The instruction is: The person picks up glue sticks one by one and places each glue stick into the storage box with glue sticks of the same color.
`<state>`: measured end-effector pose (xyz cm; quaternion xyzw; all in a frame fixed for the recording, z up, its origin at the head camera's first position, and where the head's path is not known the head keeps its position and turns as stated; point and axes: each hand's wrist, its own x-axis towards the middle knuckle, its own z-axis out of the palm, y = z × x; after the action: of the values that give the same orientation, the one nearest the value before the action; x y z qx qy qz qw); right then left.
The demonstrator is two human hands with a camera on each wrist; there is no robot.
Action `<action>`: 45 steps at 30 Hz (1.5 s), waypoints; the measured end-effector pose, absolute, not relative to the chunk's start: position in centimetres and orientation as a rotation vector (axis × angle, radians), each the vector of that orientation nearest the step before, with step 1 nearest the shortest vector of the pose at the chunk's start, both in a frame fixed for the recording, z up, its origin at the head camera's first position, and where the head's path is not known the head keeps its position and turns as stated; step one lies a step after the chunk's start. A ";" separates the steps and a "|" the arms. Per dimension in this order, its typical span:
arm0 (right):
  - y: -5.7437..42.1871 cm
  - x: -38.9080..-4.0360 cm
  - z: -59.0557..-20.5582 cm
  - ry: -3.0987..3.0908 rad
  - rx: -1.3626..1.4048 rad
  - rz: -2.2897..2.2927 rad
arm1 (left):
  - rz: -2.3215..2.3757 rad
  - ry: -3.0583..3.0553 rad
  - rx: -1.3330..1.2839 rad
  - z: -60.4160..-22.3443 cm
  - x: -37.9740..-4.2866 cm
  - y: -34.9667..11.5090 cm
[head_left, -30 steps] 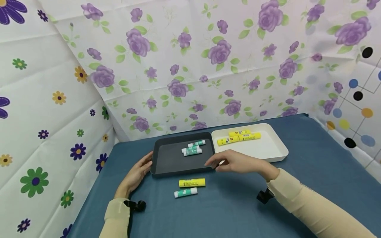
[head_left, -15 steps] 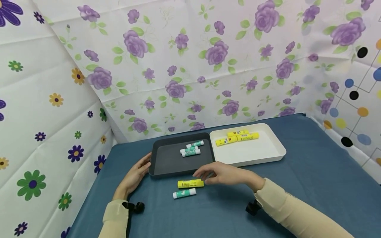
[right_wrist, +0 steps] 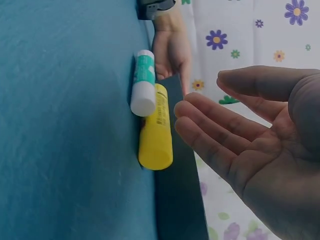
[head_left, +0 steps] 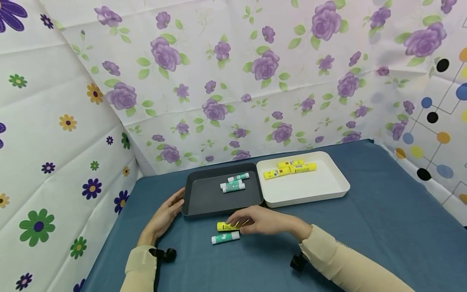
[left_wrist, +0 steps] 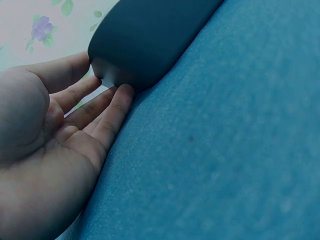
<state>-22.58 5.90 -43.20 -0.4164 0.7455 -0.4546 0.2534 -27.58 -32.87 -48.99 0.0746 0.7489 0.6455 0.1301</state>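
My left hand (head_left: 163, 215) rests its fingertips against the left end wall of the dark grey tray (head_left: 204, 198), fingers fairly straight. Over a yellow glue stick (head_left: 221, 226) on the cloth hovers my right hand (head_left: 264, 220), covering part of it in the head view. From the right wrist, the fingers (right_wrist: 220, 112) look loosely extended and apart from the yellow glue stick (right_wrist: 156, 142). A smaller green and white glue stick (head_left: 225, 237) lies just in front of the yellow one. Inside the dark tray are three green and white glue sticks (head_left: 233, 187).
A white tray (head_left: 313, 190) adjoins the dark tray on its right and holds three yellow glue sticks (head_left: 277, 173). Blue cloth (head_left: 368, 194) covers the table. Flower-patterned sheets (head_left: 233, 81) stand behind and at the sides.
My right hand has moved left and nearer the person, from the trays' meeting edge to above the yellow glue stick. My left hand stays at the dark tray's edge.
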 end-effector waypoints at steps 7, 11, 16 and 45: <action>5.0 -22.0 -44.0 2.019 -1.111 -1.259 | 1.877 2.161 0.213 -49.0 -27.6 -32.8; 4.6 -21.8 -44.4 2.007 -1.128 -1.271 | 1.878 2.160 0.222 -49.1 -27.7 -32.7; 4.4 -21.7 -44.9 2.041 -1.142 -1.230 | 1.882 2.165 0.239 -49.2 -27.8 -32.7; 3.1 -20.8 -45.6 2.233 -1.205 -1.073 | 1.879 2.166 0.218 -49.1 -27.7 -33.0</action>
<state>-20.84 3.10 -45.61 -0.4294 0.7954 -0.3823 0.1921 -27.75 -33.01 -49.06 0.0751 0.7465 0.6477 0.1327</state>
